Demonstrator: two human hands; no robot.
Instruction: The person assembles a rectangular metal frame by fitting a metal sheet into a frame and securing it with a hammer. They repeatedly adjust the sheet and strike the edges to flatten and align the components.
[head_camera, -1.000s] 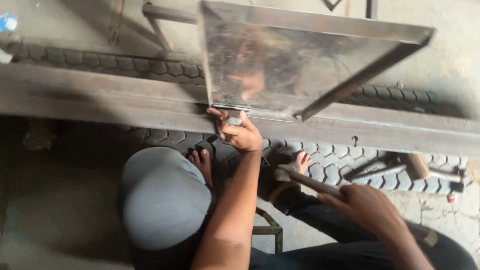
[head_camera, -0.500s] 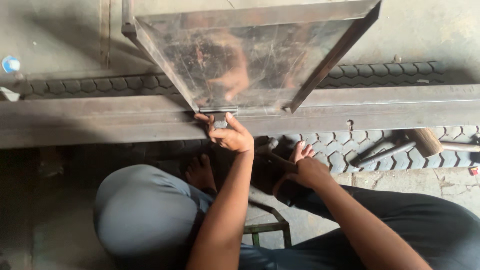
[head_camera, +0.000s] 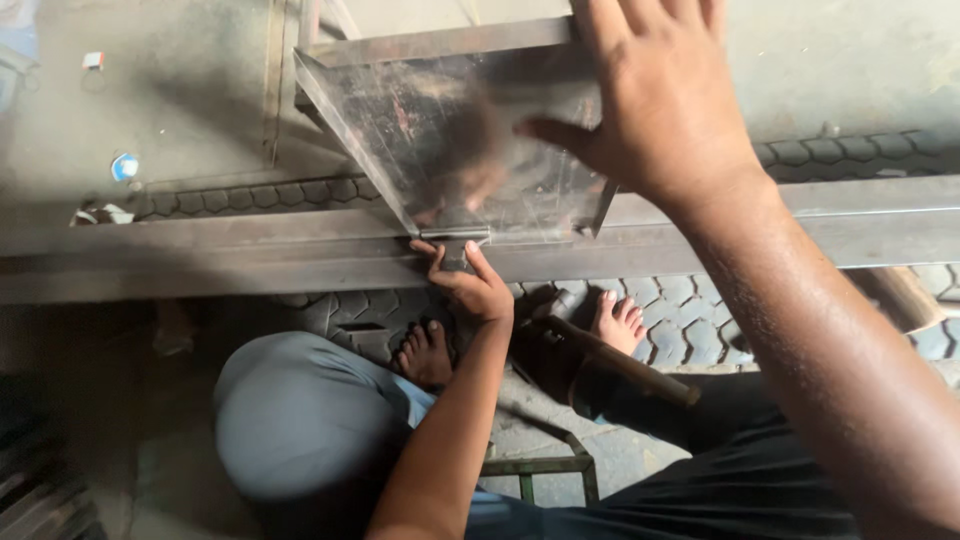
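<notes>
Both hands are busy. Left hand (head_camera: 470, 285) pinches a small metal piece (head_camera: 455, 243) where the shiny metal sheet (head_camera: 470, 140) meets the long steel beam (head_camera: 250, 255). Right hand (head_camera: 665, 95), fingers spread wide, lies flat on the sheet's upper right. The beam runs left to right, just past the left hand. A hammer (head_camera: 600, 355) lies by the bare feet.

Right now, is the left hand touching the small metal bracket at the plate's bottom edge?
Touching. The head view shows the left hand pinching the small metal bracket between thumb and fingertips.
</notes>
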